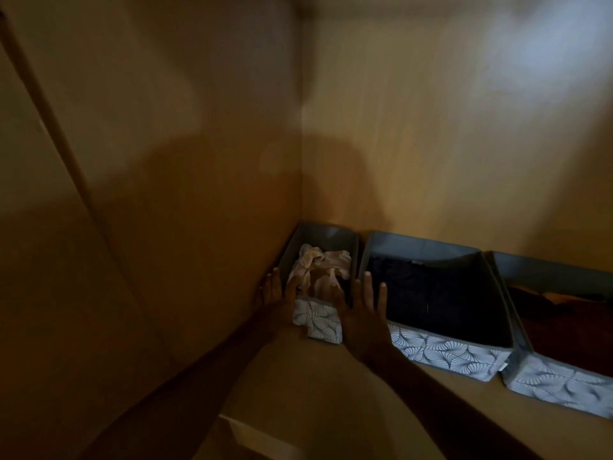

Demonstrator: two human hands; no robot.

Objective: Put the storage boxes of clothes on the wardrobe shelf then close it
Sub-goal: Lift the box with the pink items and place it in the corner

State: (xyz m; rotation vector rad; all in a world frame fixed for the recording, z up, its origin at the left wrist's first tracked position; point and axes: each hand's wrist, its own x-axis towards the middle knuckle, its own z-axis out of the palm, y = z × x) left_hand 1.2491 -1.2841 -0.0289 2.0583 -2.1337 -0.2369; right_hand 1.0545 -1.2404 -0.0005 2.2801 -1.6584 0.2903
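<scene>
Three grey fabric storage boxes with leaf-patterned fronts stand in a row on the wardrobe shelf (298,376). The narrow left box (320,323) sits in the corner and holds pale pink clothes. My left hand (275,305) lies flat against its left side. My right hand (363,310) rests flat at its right front corner, fingers apart and extended. The middle box (441,353) holds dark clothes. The right box (560,383) holds dark red clothes and is cut off by the frame edge.
The wardrobe's left side wall (166,194) meets the back wall (431,144) right behind the narrow box. The shelf's front edge (245,429) runs below my forearms. The interior is dim.
</scene>
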